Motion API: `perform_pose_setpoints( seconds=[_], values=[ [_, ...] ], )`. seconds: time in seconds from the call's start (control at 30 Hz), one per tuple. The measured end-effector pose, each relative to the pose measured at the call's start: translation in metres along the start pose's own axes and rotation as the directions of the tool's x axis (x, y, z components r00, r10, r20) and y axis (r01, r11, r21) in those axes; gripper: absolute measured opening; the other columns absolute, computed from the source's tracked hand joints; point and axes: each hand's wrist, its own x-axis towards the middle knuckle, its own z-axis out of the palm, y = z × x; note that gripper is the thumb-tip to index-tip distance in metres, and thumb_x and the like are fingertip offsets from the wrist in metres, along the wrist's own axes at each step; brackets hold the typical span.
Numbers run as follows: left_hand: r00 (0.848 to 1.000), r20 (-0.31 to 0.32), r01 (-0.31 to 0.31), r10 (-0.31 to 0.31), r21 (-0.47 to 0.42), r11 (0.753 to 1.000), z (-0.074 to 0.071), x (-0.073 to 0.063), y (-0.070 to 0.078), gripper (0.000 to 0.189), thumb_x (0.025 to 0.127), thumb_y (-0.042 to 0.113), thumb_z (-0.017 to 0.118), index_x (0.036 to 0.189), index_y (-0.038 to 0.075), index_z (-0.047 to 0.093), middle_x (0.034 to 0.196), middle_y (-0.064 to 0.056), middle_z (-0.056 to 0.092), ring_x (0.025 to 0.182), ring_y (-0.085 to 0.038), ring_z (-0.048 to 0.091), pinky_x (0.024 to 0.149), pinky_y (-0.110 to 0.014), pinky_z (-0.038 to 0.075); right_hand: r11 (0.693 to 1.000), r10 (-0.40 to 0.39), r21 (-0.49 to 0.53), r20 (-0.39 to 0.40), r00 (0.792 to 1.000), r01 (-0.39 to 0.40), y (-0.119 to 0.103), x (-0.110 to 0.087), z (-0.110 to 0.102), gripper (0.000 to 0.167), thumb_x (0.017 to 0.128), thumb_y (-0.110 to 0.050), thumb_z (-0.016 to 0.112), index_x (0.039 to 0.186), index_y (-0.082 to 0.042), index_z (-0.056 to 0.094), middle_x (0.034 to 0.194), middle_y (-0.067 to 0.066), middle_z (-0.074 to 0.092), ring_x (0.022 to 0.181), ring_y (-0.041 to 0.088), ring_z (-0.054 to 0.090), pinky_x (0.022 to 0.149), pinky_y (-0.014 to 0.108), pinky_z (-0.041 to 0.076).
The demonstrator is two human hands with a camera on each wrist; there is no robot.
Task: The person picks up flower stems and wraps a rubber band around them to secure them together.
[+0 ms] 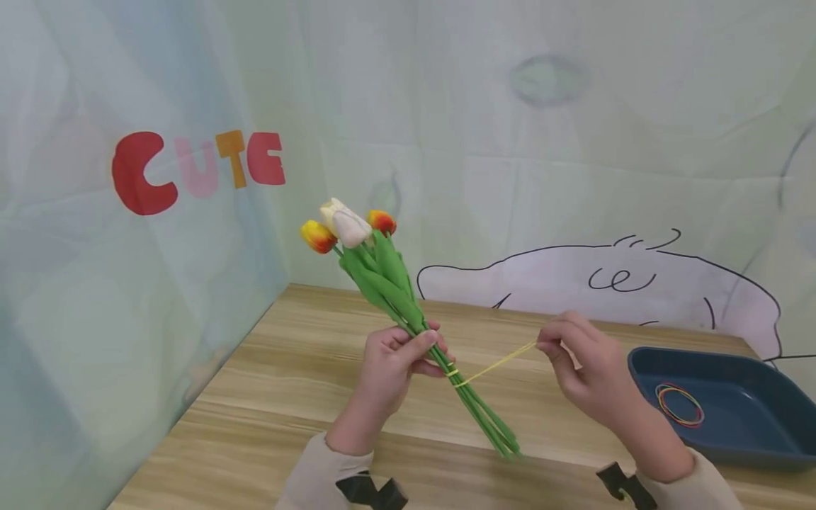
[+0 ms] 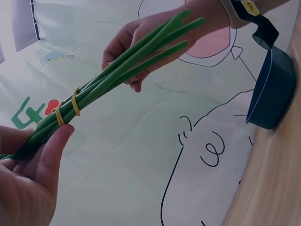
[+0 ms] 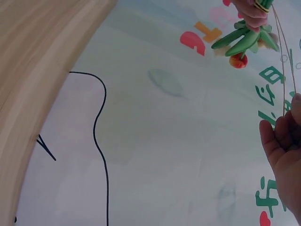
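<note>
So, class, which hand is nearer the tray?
Right: the right hand is raised just left of the tray; the left hand is farther left, holding the stems.

Straight gap between left hand [image 1: 398, 358] and right hand [image 1: 586, 368] barred by a stretched yellow rubber band [image 1: 500, 363] — taut, slanting up from the tulip stems [image 1: 479, 411]. Passage below it, over the wooden tabletop [image 1: 255, 397], between stem ends and right forearm [image 1: 650, 432]. Wider room leftward, to the fabric wall [image 1: 210, 319]. Rightward, dark blue tray [image 1: 752, 407] obstructs — clearance from forearm unclear. Backdrop [image 1: 465, 198] closes the far edge.
</note>
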Motion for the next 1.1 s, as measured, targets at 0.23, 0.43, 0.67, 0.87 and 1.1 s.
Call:
perform_pose_setpoints(
  seconds=[0.23, 0.43, 0.67, 0.87, 1.1],
  values=[
    [0.996, 0.078, 0.044, -0.031, -0.172, 0.984, -0.001, -0.002, 0.003, 0.015, 0.096, -0.001, 0.050, 0.097, 0.005, 0.063, 0.077, 0.000, 0.068, 0.069, -0.012, 0.070, 0.059, -0.024, 0.061, 0.989, 0.085, 0.112, 0.069, 0.994, -0.093, -0.002, -0.009, 0.014, 0.030, 0.101, -0.028, 0.049, 0.083, -0.007, 0.059, 0.077, -0.002, 0.055, 0.068, 0.006, 0.046, 0.056, 0.018, 0.040],
    [0.994, 0.101, 0.071, -0.044, -0.276, 0.959, 0.001, -0.004, 0.005, 0.019, 0.097, 0.000, 0.049, 0.096, 0.009, 0.066, 0.078, 0.000, 0.069, 0.070, -0.011, 0.070, 0.060, -0.023, 0.061, 0.952, 0.187, 0.214, 0.157, 0.970, -0.218, -0.010, -0.021, 0.033, 0.010, 0.095, -0.011, 0.059, 0.086, -0.010, 0.059, 0.080, -0.005, 0.057, 0.073, 0.007, 0.051, 0.062, 0.018, 0.046],
    [0.990, 0.037, 0.139, -0.134, -0.342, 0.929, 0.004, -0.003, 0.007, 0.026, 0.099, -0.001, 0.043, 0.091, 0.010, 0.066, 0.077, 0.001, 0.069, 0.070, -0.010, 0.070, 0.061, -0.022, 0.061, 0.771, 0.321, 0.480, 0.276, 0.906, -0.419, -0.025, -0.034, 0.057, 0.022, 0.087, 0.014, 0.059, 0.091, -0.008, 0.058, 0.083, 0.001, 0.053, 0.076, 0.010, 0.051, 0.059, 0.021, 0.051],
    [0.977, -0.088, 0.147, -0.192, -0.372, 0.917, 0.007, -0.001, 0.007, 0.027, 0.100, -0.002, 0.040, 0.089, 0.008, 0.063, 0.077, -0.001, 0.067, 0.070, -0.010, 0.069, 0.064, -0.022, 0.061, 0.700, 0.408, 0.468, 0.358, 0.840, -0.539, -0.042, -0.037, 0.071, 0.011, 0.093, 0.001, 0.057, 0.089, -0.009, 0.058, 0.075, 0.000, 0.052, 0.063, 0.003, 0.046, 0.050, 0.020, 0.047],
    [0.950, -0.234, 0.107, -0.206, -0.378, 0.920, 0.008, 0.004, 0.003, 0.029, 0.100, -0.002, 0.043, 0.082, 0.008, 0.064, 0.078, -0.002, 0.066, 0.074, -0.013, 0.070, 0.070, -0.027, 0.062, 0.583, 0.525, 0.498, 0.372, 0.765, -0.642, -0.069, -0.042, 0.086, 0.006, 0.095, -0.007, 0.057, 0.093, -0.001, 0.057, 0.081, 0.004, 0.056, 0.074, 0.007, 0.055, 0.068, 0.021, 0.056]
  ],
)
